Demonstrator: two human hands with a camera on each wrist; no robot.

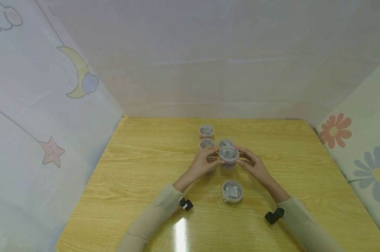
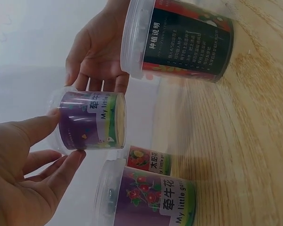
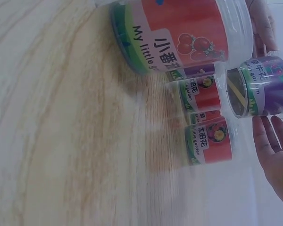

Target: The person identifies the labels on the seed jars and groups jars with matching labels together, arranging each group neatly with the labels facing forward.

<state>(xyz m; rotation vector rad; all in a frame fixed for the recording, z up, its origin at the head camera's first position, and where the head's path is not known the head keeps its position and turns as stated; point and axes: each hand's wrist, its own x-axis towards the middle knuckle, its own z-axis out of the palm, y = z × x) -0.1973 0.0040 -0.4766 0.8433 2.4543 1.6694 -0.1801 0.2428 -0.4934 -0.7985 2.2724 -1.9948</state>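
Between both hands, above the table, is a small clear-lidded plastic jar (image 1: pixel 229 157) with a purple flower label (image 2: pixel 85 120). The left hand (image 1: pixel 202 164) grips its left side with thumb and fingertips. On the opposite side, the right hand (image 1: pixel 256 167) holds the same jar by thumb and fingers. Nearer the person stands another jar (image 1: pixel 232 191), whose red label (image 3: pixel 184 33) shows tomatoes. Just behind the held jar, a lidded jar (image 1: pixel 226 142) is partly covered by it. One more purple-labelled jar (image 2: pixel 151 197) stands by the left hand, mostly hidden in the head view.
Two more jars, a far one (image 1: pixel 206 131) and a closer one (image 1: pixel 207 143), stand in a row toward the back of the wooden table (image 1: pixel 139 168). Printed wall sheets (image 1: pixel 177 70) border the table at the back and sides.
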